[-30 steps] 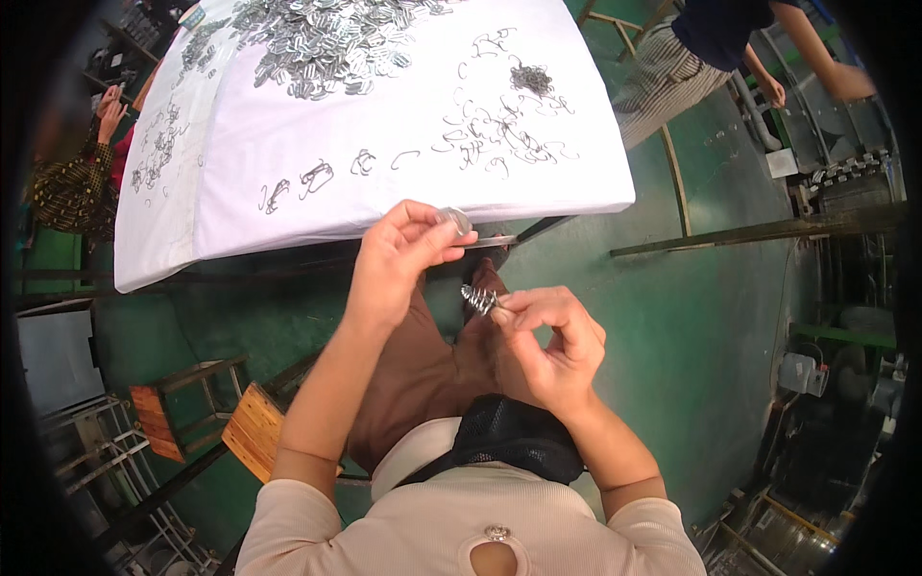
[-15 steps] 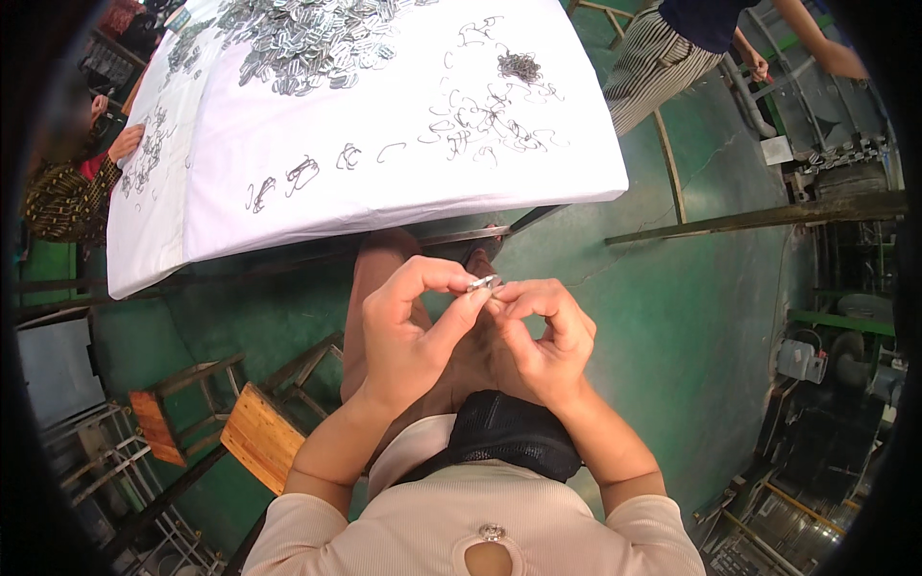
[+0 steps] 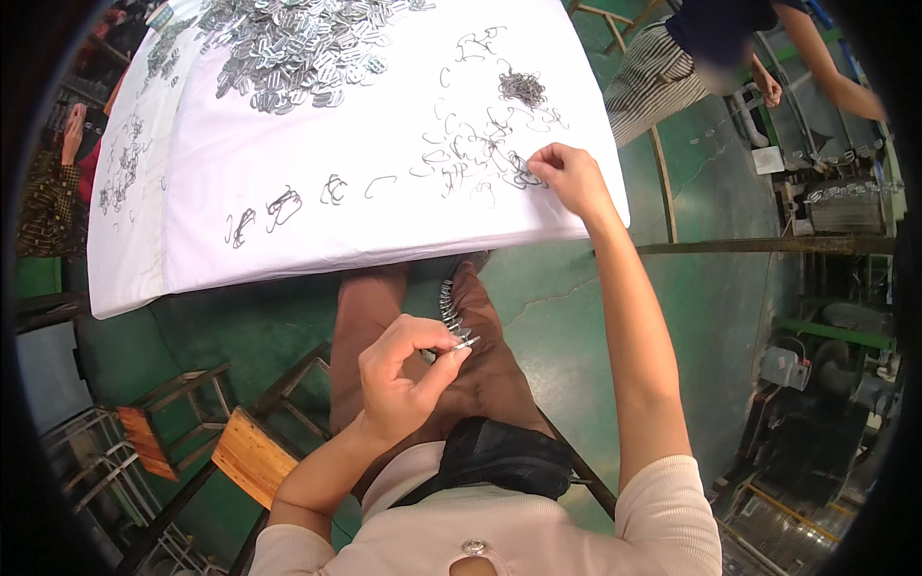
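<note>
My left hand [image 3: 399, 370] is held over my lap, thumb and forefinger pinched on a small silvery metal buckle [image 3: 465, 343]. Just beyond it hangs a curved row of similar metal pieces [image 3: 447, 302]; how it joins the held piece is hidden. My right hand [image 3: 573, 180] reaches over the white-covered table [image 3: 384, 226], its fingertips pressed together at the edge of a loose spread of thin, dark, curved wire hooks [image 3: 468, 146]. Whether a hook is between those fingertips is too small to tell.
A heap of metal buckles [image 3: 298, 53] covers the table's far left. Small groups of hooks [image 3: 283, 208] lie near its front edge, and a dense clump [image 3: 521, 88] lies farther back. Wooden stools [image 3: 252, 456] stand at lower left. Other people are at the left and far right.
My right hand has left the metal piece and moved up and forward to the hooks on the table. My left hand has lowered slightly, still holding the piece; the hanging row now shows.
</note>
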Demonstrator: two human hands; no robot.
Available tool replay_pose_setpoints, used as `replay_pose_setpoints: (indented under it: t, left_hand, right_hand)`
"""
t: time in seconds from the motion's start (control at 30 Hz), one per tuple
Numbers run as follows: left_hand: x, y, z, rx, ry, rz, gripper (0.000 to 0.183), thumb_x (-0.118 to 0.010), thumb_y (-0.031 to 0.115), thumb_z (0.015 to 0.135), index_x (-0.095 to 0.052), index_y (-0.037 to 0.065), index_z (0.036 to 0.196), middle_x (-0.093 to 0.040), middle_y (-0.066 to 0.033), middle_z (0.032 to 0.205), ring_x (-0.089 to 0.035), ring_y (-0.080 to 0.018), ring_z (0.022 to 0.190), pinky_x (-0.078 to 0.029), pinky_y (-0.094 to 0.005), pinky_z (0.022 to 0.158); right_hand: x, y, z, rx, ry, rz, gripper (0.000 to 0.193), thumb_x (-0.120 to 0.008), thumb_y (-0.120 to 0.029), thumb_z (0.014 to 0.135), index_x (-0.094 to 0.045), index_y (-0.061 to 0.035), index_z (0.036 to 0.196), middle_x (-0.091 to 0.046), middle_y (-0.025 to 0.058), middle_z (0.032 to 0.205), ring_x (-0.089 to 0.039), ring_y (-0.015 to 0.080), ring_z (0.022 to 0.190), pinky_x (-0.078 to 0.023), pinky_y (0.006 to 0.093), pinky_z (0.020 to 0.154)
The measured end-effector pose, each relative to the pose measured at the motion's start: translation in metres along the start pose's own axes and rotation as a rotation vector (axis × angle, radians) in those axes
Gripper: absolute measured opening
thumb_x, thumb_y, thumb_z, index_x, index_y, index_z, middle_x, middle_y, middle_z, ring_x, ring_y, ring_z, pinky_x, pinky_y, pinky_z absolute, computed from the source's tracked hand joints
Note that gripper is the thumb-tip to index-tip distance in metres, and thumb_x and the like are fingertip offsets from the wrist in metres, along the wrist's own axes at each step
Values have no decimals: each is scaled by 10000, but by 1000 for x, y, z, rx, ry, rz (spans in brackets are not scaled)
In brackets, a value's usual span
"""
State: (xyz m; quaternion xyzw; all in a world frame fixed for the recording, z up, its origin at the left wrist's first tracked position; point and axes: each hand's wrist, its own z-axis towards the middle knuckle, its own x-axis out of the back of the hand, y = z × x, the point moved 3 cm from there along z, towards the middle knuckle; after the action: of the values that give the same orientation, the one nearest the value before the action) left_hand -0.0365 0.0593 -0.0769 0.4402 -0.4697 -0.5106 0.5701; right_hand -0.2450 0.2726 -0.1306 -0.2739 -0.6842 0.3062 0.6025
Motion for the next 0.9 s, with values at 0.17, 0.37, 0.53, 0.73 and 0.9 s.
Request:
replay_pose_setpoints:
  t: [0.17, 0.37, 0.53, 0.73, 0.9]
  left_hand:
    - [0, -3, 4, 3, 43, -1, 142, -689, -55, 693, -597, 3, 783, -616, -77, 767, -581, -146, 678, -461, -246, 599]
    - [5, 0, 9, -28, 30, 11, 151, -696, -53, 692, -603, 7, 796, -622, -86, 774, -587, -152, 682, -467, -252, 601]
    - [11, -1, 10, -42, 40, 39, 135, -692, -49, 687, -607, 8, 776, -625, -81, 762, -590, -159, 673, -458, -252, 585]
    - [13, 0, 3, -13, 29, 32, 144, -658, -71, 708, -571, 2, 797, -598, -84, 775, -568, -162, 702, -445, -254, 643]
    - [12, 2, -1, -26, 37, 45, 145, -657, -72, 708, -570, 1, 798, -597, -83, 775, -568, -157, 703, -446, -252, 645]
  right_hand:
    - [-12, 11, 46, -164, -270, -169, 266, -736, -233, 668, -676, -19, 813, -663, 103, 740, -624, 199, 684, -483, 311, 652]
    - [-15, 1, 52, -123, -338, -336, 198, -692, -201, 671, -683, -49, 797, -668, 113, 756, -630, 223, 683, -486, 319, 662]
    - [-3, 9, 66, -145, -135, -325, 184, -674, -212, 700, -689, -68, 814, -670, 111, 787, -636, 218, 718, -490, 329, 684]
    - [-9, -10, 58, -24, -138, -466, 174, -664, -225, 746, -681, -95, 860, -668, 83, 829, -633, 232, 790, -490, 346, 721]
    - [-30, -21, 51, -6, -303, -602, 141, -630, -193, 777, -664, -75, 846, -656, 109, 914, -619, 250, 880, -479, 366, 747]
